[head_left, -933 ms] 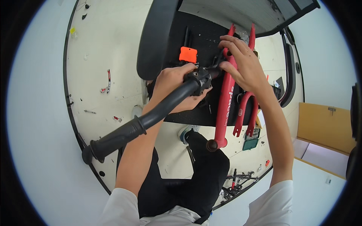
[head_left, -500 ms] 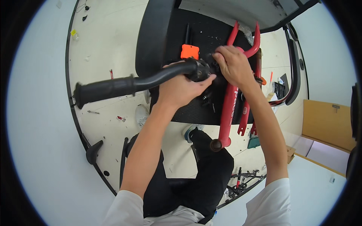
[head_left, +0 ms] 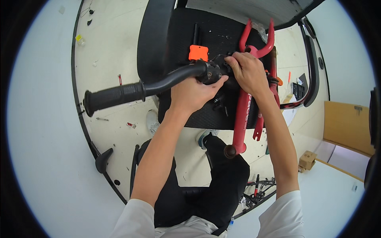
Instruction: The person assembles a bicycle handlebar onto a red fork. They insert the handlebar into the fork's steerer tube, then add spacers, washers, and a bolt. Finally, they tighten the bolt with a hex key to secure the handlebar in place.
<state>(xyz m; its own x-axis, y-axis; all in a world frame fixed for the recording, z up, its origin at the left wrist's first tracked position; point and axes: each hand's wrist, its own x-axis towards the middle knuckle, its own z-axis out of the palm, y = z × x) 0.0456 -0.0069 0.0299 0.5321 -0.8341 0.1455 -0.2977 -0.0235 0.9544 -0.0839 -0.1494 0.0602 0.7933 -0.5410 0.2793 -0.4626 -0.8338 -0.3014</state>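
Observation:
My left hand [head_left: 195, 92] grips a black handlebar [head_left: 151, 85] near its middle clamp; the rubber grip end [head_left: 113, 96] points left. My right hand [head_left: 249, 73] is closed on the clamp area of the same bar, just right of the left hand. Under both hands a red bicycle frame [head_left: 243, 115] lies on a black mat [head_left: 206, 47], its fork-shaped end [head_left: 258, 37] at the top and a tube end [head_left: 231, 150] toward me. A small orange block [head_left: 198, 52] rests on the mat above the bar.
A black tyre [head_left: 151, 35] curves along the mat's left side. Small parts litter the cream floor [head_left: 111, 51]. A cardboard sheet [head_left: 347, 123] and a small box [head_left: 307, 160] lie at the right. My black-trousered legs [head_left: 206, 186] are below.
The handlebar's grip end has swung upward from pointing down-left to nearly level. Both hands stayed on the clamp near the red frame, and the view shifted slightly.

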